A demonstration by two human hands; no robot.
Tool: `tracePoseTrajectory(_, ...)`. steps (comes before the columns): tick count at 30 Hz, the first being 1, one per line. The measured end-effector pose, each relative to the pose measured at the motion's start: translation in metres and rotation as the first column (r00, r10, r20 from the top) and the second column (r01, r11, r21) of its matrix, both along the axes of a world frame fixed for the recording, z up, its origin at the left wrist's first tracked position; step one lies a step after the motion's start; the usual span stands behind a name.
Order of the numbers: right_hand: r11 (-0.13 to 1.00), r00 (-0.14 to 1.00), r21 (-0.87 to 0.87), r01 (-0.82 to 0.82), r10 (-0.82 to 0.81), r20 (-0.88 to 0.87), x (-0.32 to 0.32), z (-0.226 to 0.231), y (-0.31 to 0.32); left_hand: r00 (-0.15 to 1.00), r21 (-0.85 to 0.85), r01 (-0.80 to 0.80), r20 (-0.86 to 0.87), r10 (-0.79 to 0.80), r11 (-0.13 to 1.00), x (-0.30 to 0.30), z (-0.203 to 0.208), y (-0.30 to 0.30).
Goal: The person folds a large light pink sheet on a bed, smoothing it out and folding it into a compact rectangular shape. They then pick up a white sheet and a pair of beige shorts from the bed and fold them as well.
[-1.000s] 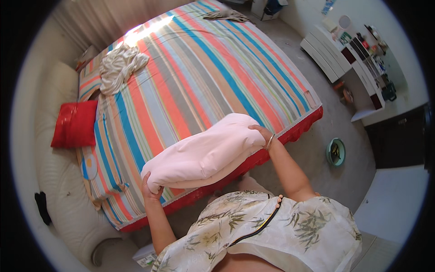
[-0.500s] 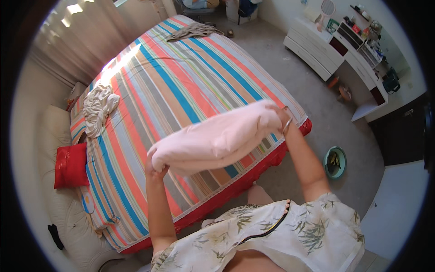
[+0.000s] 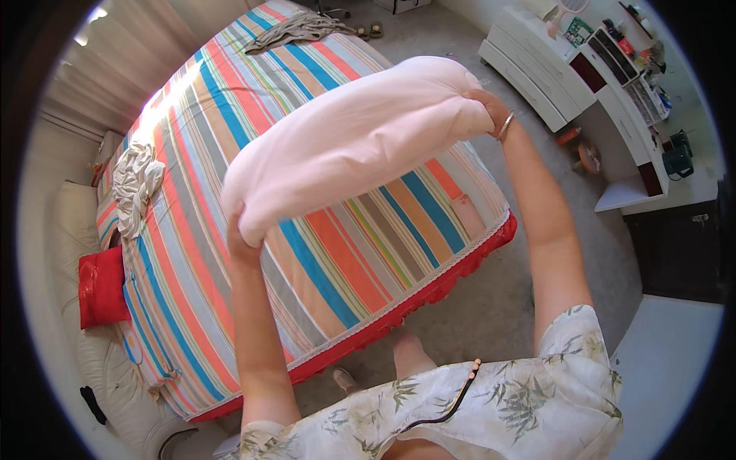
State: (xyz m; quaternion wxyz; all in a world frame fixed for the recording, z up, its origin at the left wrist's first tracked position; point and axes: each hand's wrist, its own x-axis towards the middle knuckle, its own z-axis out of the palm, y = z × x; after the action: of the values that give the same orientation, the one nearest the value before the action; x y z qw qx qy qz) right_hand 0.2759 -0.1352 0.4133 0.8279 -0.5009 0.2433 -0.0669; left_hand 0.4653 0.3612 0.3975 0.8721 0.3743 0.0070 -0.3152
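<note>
A plump pale pink pillow (image 3: 360,142) is stretched lengthwise between my two hands, raised over the bed. Its near left corner is in the grip of my left hand (image 3: 245,239), the fingers mostly hidden behind the cloth. At the right end my right hand (image 3: 493,113), with a bracelet at the wrist, is closed on the edge. Below lies the bed's striped sheet (image 3: 330,284), with coral, blue, grey and tan bands.
A crumpled cream cloth (image 3: 138,184) and a red cushion (image 3: 103,287) lie toward the cream headboard (image 3: 103,368). A grey-brown garment (image 3: 295,31) rests at the far edge. A flat pinkish rectangle (image 3: 466,215) lies near the right corner. A white dresser (image 3: 529,65) stands at the right.
Both hands have lifted the pillow higher and farther out over the bed, and more of its broad face shows. My arms reach out more. The view has shifted slightly.
</note>
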Motion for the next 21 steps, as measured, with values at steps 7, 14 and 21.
tracePoseTrajectory(7, 0.821, 0.824, -0.566, -0.073, -0.270, -0.497, -0.045, -0.209, -0.046, 0.977, 0.645, 0.149, -0.214, -0.010, 0.750, -0.087, -0.234, -0.007)
tracePoseTrajectory(14, 0.800, 0.721, -0.593, -0.094, -0.356, -0.594, -0.071, -0.277, -0.006, 0.969, 0.753, 0.182, -0.248, 0.017, 0.633, -0.124, -0.313, 0.010)
tracePoseTrajectory(21, 0.448, 0.610, -0.888, -0.103, -0.677, -0.412, -0.080, -0.289, -0.021, 0.897, 0.997, -0.054, 0.075, -0.435, 0.060, -0.122, -0.294, -0.009)
